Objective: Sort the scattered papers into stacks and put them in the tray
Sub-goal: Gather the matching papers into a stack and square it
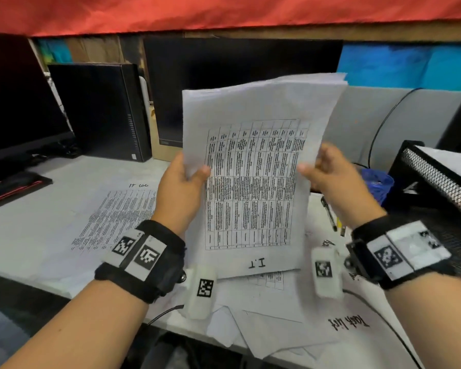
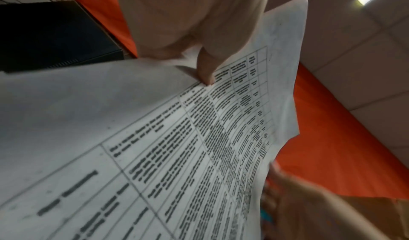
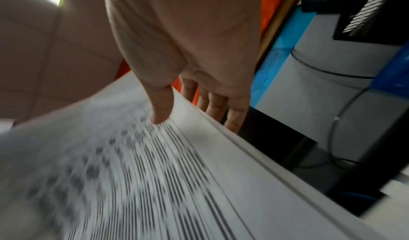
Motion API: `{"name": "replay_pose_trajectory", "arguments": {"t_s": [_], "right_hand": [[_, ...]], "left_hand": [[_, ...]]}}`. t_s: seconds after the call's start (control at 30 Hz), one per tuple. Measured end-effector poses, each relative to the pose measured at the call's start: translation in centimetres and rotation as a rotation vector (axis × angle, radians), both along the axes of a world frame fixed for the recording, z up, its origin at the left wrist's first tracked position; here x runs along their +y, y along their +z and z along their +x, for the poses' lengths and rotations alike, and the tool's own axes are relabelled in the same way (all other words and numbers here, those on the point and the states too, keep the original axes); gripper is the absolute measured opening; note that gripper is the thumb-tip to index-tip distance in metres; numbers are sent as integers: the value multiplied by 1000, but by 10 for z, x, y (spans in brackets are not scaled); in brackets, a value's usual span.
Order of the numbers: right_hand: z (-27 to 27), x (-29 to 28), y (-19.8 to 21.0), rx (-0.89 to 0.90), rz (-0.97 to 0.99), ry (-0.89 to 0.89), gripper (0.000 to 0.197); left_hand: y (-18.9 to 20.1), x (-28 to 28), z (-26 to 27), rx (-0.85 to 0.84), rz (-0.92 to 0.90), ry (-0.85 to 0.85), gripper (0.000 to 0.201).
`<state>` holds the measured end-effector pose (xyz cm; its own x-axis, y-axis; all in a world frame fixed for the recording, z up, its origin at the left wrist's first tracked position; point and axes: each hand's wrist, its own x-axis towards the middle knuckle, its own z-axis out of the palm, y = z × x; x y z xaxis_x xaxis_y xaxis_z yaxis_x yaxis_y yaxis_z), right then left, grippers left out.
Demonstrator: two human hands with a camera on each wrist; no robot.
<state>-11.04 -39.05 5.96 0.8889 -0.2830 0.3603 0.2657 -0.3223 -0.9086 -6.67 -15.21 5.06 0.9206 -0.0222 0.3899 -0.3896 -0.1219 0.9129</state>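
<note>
Papers held up over the desk, tray at the right.

A stack of papers (image 1: 253,166) is held upright between the left hand (image 1: 180,186) and the right hand (image 1: 336,182), above loose sheets (image 1: 112,217) on the desk (image 1: 24,235). The tray (image 1: 437,179) stands right; monitors (image 1: 224,75) stand behind.

Held sheet (image 1: 253,182): white, black-ruled grid table, dense black print. Loose papers (image 1: 112,217) on worktop: white, same black tables, black handwriting. Tray (image 1: 437,179): black mesh. Wrist bands (image 1: 144,259): black, white tags with black square codes. Overhead cloth (image 1: 224,12): red-orange.
</note>
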Motion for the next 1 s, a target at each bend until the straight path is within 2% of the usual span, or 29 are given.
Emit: {"name": "replay_pose_trajectory", "arguments": {"t_s": [0.07, 0.13, 0.27, 0.37, 0.43, 0.5, 0.57, 0.67, 0.8, 1.0], "right_hand": [[-3, 0, -34, 100, -29, -28, 41], [-5, 0, -50, 114, 16, -81, 36], [-10, 9, -31, 18, -20, -185, 30], [-17, 19, -16, -129, -1, -214, 29], [-23, 23, -19, -166, -10, -225, 28], [-26, 25, -33, -85, -29, -213, 29], [-27, 24, -53, 84, -13, -173, 34], [-23, 17, -75, 270, 30, -161, 40], [-22, 13, -75, 315, 45, -138, 41], [-24, 3, -67, 278, 62, -210, 34]], "left_hand": [[2, -3, 0, 38, 41, -40, 32], [2, -10, 0, 58, 110, -71, 29], [8, -23, -6, -2, 184, 5, 31], [14, -31, -17, -126, 97, 60, 31], [10, -33, -25, -167, 43, 53, 28], [-6, -36, -33, -116, 54, 30, 31], [-28, -38, -36, -2, 86, 23, 35], [-56, -37, -29, 132, 102, 30, 29], [-63, -39, -18, 211, 61, 28, 24], [-63, -37, -16, 193, 42, 67, 17]]}}
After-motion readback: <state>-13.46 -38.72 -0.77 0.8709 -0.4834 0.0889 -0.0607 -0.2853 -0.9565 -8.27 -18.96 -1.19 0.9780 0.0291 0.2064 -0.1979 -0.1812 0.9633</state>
